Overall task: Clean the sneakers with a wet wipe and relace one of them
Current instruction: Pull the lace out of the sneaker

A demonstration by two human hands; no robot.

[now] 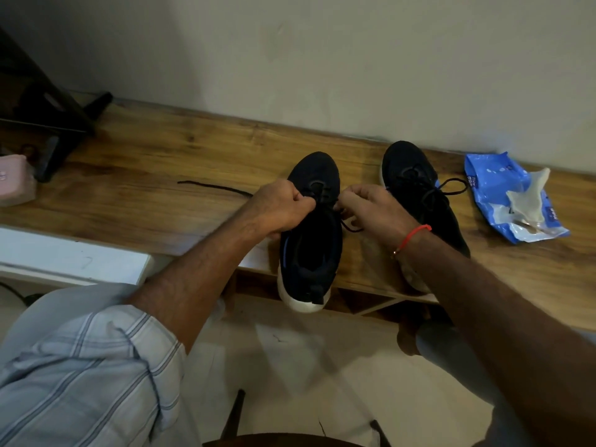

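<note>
Relacing step: left hand (283, 206) and right hand (374, 208) each pinch the lace (213, 186) over the near sneaker (311, 250) at the shelf (161, 175) edge. Next: thread the next eyelet, pull even.

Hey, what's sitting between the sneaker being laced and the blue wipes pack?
The second sneaker, laced, stands between the sneaker being laced and the wipes pack, seen in the head view.

A light blue striped sleeve (80, 366) is rolled up well behind the left hand (280, 206), and a red thread bracelet (412, 235) circles the wrist just behind the right hand (374, 208).
</note>
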